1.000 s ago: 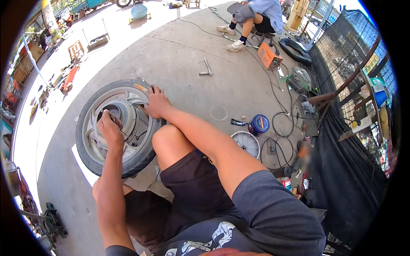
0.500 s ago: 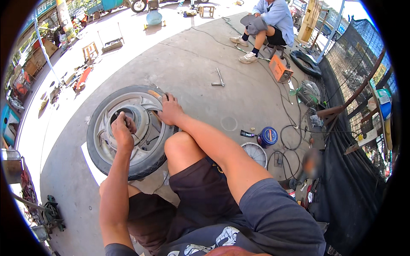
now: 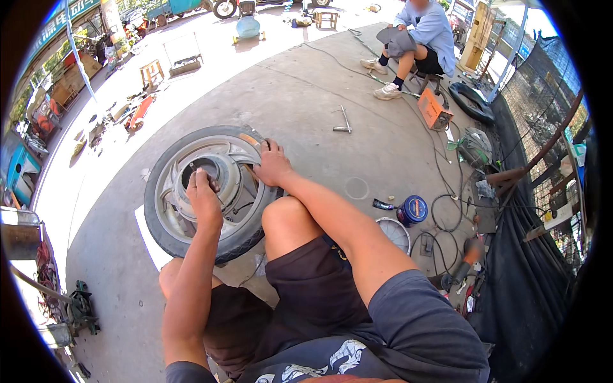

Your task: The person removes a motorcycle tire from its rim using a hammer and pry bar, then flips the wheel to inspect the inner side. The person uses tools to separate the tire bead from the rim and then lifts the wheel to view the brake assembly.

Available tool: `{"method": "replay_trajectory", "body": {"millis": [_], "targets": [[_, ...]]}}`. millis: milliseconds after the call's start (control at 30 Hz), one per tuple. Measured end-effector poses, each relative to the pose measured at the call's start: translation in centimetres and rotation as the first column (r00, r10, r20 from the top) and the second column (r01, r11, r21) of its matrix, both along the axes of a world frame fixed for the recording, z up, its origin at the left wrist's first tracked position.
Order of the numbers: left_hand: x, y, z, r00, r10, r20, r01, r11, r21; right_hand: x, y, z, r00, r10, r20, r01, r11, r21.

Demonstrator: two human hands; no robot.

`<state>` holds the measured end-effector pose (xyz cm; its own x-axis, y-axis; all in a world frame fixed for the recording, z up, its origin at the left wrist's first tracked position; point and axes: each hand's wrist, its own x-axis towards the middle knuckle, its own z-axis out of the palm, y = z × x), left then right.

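Concrete floor [image 3: 306,89]: spoked wheel [image 3: 231,171] with black tyre [image 3: 156,210] lies flat, beside right knee [image 3: 285,217]. Left hand [image 3: 204,198]: fingers bent together at wheel's hollow centre; cannot tell if gripping anything. Right hand [image 3: 273,166]: fingers loosely curled, resting on wheel's right edge. Orange box-shaped machine [image 3: 435,110]: side markings unreadable. Blue tub [image 3: 412,210]: printed lid, too small to read.

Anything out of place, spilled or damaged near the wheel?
No spill or clear damage visible. Untidy, though: black cable loops loosely across the floor at right, and an L-shaped metal tool lies loose up and right of the wheel; both could be tripped on.
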<state>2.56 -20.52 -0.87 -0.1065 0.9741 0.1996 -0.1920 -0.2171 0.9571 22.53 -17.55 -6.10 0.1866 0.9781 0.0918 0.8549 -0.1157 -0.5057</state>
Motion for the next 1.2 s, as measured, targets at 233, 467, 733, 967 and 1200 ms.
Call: {"method": "replay_trajectory", "body": {"millis": [233, 467, 733, 967, 1200], "targets": [[0.8, 1.2, 0.3, 0.988, 0.138, -0.064, -0.141, 0.989, -0.038, -0.3, 0.1, -0.1, 1.000, 0.014, 0.012, -0.014, 1.000, 0.019], [-0.1, 2.6, -0.9, 0.997, 0.022, -0.079, -0.018, 0.999, 0.049, 0.3, 0.3, -0.7, 0.997, 0.032, 0.066, -0.038, 0.995, 0.089], [-0.7, 1.7, 1.4, 0.985, -0.174, 0.012, 0.175, 0.984, -0.040, 0.4, 0.8, -1.0, 0.997, 0.025, 0.077, -0.032, 0.996, 0.087], [-2.6, 2.7, 1.4, 0.897, -0.437, 0.061, 0.441, 0.890, -0.117, 0.6, 0.8, -1.1, 0.998, 0.028, 0.050, -0.032, 0.996, 0.080], [-2.5, 2.7, 1.2, 0.870, -0.489, 0.065, 0.493, 0.862, -0.115, 0.4, 0.6, -0.7, 0.999, 0.026, 0.037, -0.029, 0.996, 0.085]]}}
